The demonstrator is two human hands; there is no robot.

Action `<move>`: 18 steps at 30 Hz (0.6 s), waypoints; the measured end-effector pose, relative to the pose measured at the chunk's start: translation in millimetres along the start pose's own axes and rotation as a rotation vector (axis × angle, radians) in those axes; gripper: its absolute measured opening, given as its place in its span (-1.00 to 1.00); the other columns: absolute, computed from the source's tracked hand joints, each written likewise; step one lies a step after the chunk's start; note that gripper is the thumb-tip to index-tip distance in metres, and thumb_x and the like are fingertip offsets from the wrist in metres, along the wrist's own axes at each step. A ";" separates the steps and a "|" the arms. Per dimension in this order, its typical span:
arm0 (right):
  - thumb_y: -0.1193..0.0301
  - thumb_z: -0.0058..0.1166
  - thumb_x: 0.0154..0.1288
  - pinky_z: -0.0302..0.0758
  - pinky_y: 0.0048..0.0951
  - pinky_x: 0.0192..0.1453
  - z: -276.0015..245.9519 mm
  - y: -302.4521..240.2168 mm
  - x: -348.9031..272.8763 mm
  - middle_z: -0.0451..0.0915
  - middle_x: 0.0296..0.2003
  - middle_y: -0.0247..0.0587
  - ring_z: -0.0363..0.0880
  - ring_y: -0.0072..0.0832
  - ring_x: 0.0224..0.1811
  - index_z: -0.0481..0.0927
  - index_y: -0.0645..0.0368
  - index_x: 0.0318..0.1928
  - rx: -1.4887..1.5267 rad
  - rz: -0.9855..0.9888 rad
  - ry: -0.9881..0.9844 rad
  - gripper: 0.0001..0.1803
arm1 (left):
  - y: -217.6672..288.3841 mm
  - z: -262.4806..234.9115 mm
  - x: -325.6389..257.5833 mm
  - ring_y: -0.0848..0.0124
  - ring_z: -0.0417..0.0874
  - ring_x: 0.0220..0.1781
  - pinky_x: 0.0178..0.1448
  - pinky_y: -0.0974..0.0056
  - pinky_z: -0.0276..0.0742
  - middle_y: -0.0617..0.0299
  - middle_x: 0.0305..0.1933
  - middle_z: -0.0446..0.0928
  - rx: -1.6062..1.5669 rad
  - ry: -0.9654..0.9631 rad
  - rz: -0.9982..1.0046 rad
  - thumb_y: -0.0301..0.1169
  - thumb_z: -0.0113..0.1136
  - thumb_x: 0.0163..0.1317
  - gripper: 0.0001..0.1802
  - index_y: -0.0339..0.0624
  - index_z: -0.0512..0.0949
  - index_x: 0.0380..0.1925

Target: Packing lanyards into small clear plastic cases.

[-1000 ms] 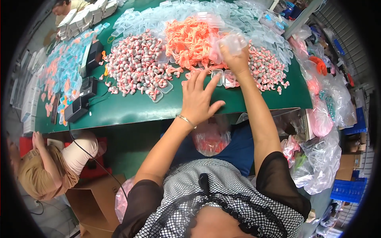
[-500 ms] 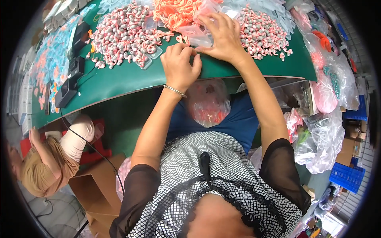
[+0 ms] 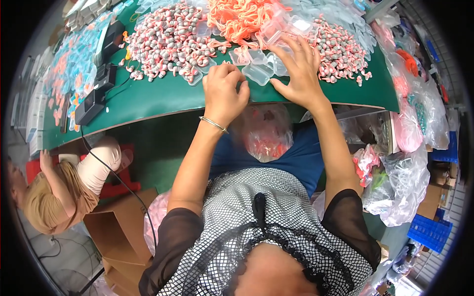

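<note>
My left hand (image 3: 224, 93), with a bangle at the wrist, rests at the table's near part. Its fingers are curled down, and whatever they hold is hidden; a bit of pink shows by the fingertips. My right hand (image 3: 300, 74) has its fingers apart over several small clear plastic boxes (image 3: 257, 74), which lie between my hands. The thumb is close beside the boxes. Left of them is a heap of small pink-and-grey striped pieces (image 3: 165, 42); a similar heap (image 3: 338, 52) lies right of my right hand. Orange cord loops (image 3: 237, 19) are piled behind the boxes.
The green table (image 3: 163, 101) has more clear plastic boxes (image 3: 340, 19) at the back. Black devices (image 3: 90, 109) with a cable stand on the left. A co-worker (image 3: 59, 197) sits at far left, near a cardboard box (image 3: 118, 232). Plastic bags (image 3: 405, 182) hang at the right.
My right hand has spread and shifted right, and several clear boxes now lie in view between my hands. My left hand stays curled in nearly the same place. The view has shifted slightly.
</note>
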State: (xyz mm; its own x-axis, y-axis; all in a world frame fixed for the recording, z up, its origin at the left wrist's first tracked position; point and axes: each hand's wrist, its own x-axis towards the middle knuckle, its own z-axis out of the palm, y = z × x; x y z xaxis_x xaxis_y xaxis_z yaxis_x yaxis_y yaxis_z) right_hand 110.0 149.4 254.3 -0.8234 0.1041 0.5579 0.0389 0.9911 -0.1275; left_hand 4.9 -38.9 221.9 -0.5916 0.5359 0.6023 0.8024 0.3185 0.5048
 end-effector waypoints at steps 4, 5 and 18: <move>0.31 0.41 -0.04 -0.06 0.12 0.51 0.1 -10.0 -11.3 0.41 0.30 -0.29 0.15 -0.08 0.47 0.62 -0.18 0.08 0.084 -0.107 0.024 -0.44 | -3.9 -9.1 -2.9 0.14 0.55 -0.09 0.03 0.11 0.46 0.17 -0.22 0.58 -0.066 -0.005 0.042 -0.49 0.32 0.00 -0.93 -0.18 0.63 -0.47; 0.33 0.40 -0.02 -0.04 0.11 0.50 2.3 -12.9 -12.7 0.46 0.24 -0.35 0.20 -0.12 0.44 0.65 -0.15 -0.03 0.082 -0.148 0.010 -0.55 | -4.2 -11.8 -3.7 0.13 0.55 -0.09 0.04 0.12 0.48 0.15 -0.22 0.58 -0.055 -0.013 0.047 -0.51 0.32 0.00 -0.92 -0.20 0.63 -0.46; 0.25 0.41 -0.06 0.00 0.20 0.43 2.4 -9.5 -22.6 0.59 -0.03 -0.46 0.40 -0.21 0.25 0.64 -0.02 -0.40 0.130 -0.177 -0.043 -0.77 | -22.5 -29.3 -12.5 0.13 0.59 -0.16 -0.12 0.07 0.50 0.15 -0.28 0.56 0.104 0.018 -0.111 -0.40 0.39 0.07 -0.81 -0.13 0.63 -0.30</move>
State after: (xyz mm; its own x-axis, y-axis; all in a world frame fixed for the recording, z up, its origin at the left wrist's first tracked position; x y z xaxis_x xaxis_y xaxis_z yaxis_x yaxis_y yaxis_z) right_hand 126.9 137.5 241.0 -0.8344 -0.0767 0.5458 -0.1792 0.9742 -0.1372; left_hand -8.0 -75.7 221.1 -0.6775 0.4795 0.5577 0.7354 0.4545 0.5027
